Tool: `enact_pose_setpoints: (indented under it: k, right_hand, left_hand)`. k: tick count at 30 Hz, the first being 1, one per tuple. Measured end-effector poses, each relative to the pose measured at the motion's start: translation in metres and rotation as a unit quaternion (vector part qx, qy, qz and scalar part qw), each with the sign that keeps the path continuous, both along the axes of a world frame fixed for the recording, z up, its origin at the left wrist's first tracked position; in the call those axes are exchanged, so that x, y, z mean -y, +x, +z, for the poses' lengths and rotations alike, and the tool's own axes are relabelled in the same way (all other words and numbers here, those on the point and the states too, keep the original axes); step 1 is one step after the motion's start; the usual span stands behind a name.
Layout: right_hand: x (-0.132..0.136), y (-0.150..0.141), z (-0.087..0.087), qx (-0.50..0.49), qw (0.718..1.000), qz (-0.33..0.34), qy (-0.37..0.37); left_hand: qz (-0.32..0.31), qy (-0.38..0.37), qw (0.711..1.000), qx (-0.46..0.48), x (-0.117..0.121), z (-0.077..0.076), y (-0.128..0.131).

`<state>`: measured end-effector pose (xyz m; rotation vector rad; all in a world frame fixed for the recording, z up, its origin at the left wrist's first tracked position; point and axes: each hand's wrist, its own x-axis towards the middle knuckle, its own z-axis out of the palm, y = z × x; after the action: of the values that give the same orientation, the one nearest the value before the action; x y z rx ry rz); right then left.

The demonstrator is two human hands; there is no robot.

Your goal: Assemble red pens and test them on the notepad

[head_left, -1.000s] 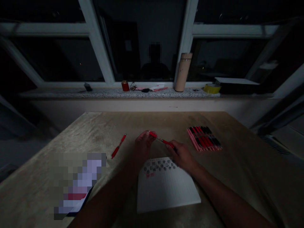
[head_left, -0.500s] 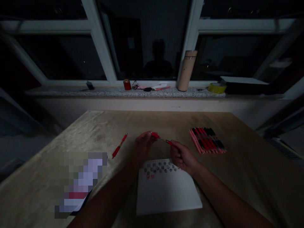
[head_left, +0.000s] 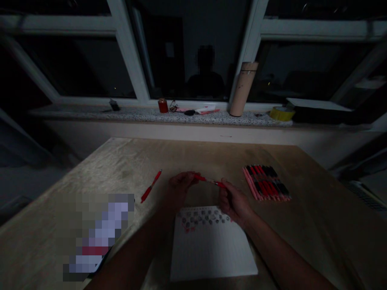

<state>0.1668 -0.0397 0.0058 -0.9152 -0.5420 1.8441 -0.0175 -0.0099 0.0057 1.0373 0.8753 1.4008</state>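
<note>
Just beyond a lined notepad [head_left: 213, 249], the left hand [head_left: 180, 183] and right hand [head_left: 237, 201], grips closed, hold opposite ends of a red pen [head_left: 199, 177].

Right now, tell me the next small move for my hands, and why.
Probably a gentle twist of the held pen: your left hand grips one end, your right hand the other, its middle shows between them, and it is too dark to tell whether its parts are joined.
</note>
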Motion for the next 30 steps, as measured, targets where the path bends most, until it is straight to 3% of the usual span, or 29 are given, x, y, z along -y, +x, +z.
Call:
enact_pose_setpoints:
  k: [3,6,8,10,14,17,23,30]
  right_hand:
    - [-0.003,-0.004,0.003,-0.006,0.989,-0.141,0.044]
    - [-0.006,-0.005,0.011,-0.112,0.976,-0.187,-0.01]
    - [-0.006,-0.005,0.017,-0.181,0.965,-0.19,-0.022]
    - [-0.004,-0.002,0.023,-0.207,0.958,-0.197,0.025]
    - [0.001,0.008,0.025,-0.14,0.962,-0.206,0.116]
    - [0.005,0.017,0.019,-0.127,0.961,-0.215,0.12]
    - [0.012,0.025,0.011,-0.172,0.955,-0.211,0.115]
    - [0.016,0.019,0.018,-0.146,0.961,-0.188,0.138]
  left_hand:
    - [-0.003,0.028,0.992,-0.125,0.007,0.012,-0.004]
    - [-0.034,0.094,0.971,-0.216,0.016,0.023,-0.001]
    - [-0.068,0.146,0.954,-0.252,0.021,0.026,0.003]
    - [-0.117,0.178,0.936,-0.281,0.025,0.027,0.004]
    - [-0.184,0.168,0.904,-0.348,0.025,0.022,-0.006]
    - [-0.133,0.153,0.892,-0.404,0.022,0.012,-0.02]
    - [-0.115,0.17,0.824,-0.528,0.024,-0.006,-0.032]
    - [-0.116,0.227,0.801,-0.542,0.039,0.004,-0.031]
